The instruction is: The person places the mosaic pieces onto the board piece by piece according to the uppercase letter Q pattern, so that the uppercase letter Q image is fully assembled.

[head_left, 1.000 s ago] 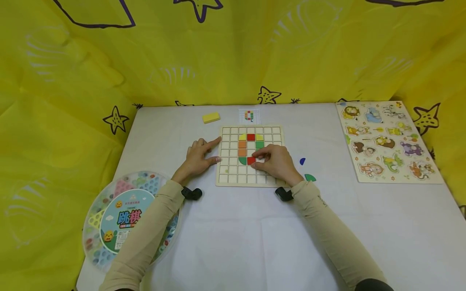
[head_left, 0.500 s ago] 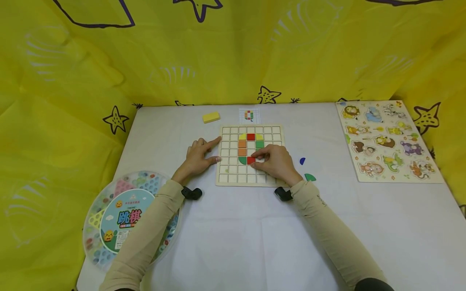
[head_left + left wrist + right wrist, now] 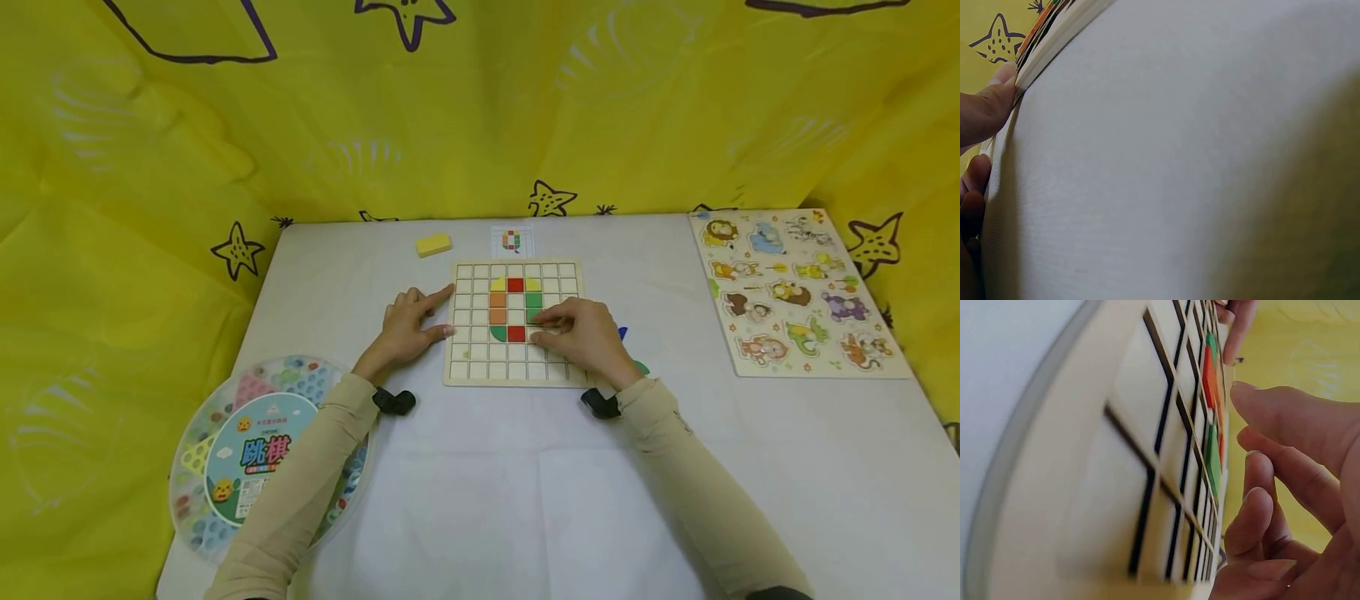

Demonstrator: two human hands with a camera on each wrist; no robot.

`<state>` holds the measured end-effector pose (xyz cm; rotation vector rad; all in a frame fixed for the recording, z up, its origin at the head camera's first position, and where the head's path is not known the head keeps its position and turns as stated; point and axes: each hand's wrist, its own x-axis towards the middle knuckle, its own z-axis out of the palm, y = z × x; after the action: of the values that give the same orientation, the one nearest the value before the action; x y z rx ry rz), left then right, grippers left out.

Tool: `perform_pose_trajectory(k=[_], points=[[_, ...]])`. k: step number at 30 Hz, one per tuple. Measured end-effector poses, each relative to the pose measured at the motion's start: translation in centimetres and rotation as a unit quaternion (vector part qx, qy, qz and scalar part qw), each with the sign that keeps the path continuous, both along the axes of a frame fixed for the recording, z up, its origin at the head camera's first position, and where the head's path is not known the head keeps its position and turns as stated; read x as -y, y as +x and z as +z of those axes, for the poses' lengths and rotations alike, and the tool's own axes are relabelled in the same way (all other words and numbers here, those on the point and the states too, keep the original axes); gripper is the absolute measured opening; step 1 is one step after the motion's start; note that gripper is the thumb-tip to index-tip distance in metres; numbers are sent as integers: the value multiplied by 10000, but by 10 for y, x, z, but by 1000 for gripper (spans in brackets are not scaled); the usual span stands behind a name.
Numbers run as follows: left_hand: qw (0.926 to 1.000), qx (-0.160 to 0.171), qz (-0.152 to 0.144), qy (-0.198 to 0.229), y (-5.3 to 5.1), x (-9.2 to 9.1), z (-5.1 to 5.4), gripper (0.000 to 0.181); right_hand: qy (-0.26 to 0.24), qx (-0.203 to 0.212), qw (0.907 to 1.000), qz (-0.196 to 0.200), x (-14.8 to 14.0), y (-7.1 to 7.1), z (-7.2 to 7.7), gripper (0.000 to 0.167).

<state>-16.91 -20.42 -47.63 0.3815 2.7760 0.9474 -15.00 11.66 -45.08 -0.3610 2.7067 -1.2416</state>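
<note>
A wooden grid board (image 3: 480,373) lies on the table, with coloured tiles forming a ring in its cells. Two yellow rounded tiles flank a red square (image 3: 515,285) at the top. Orange squares (image 3: 498,307) run down the left side, and green squares (image 3: 533,299) down the right. At the bottom, a green quarter-round tile (image 3: 498,333) sits beside another red square (image 3: 516,334). My left hand (image 3: 406,327) touches the board's left edge with extended thumb and index finger. Over the right cells hovers my right hand (image 3: 588,337), thumb and index finger apart, nothing visible between them.
Behind the board lie a small pattern card (image 3: 512,242) and a yellow block (image 3: 433,244). A blue piece (image 3: 622,332) and a green piece (image 3: 641,367) peek out beside my right hand. An animal puzzle (image 3: 798,292) lies right; a round marble game (image 3: 258,450) is under my left forearm.
My right hand has moved slightly right, off the lower red square, which now shows fully in its cell. The blue and green loose pieces are now partly covered. The left hand stays put.
</note>
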Motion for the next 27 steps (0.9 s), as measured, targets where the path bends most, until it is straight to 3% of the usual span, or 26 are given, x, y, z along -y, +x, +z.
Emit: perform_pose_trajectory(k=[13, 27], points=[[10000, -46, -8, 42, 0, 0, 0, 73, 532, -257, 9978, -289, -66, 16, 5, 22], [10000, -84, -18, 2, 1, -1, 1, 73, 1264, 108, 9918, -149, -109, 39, 11, 31]])
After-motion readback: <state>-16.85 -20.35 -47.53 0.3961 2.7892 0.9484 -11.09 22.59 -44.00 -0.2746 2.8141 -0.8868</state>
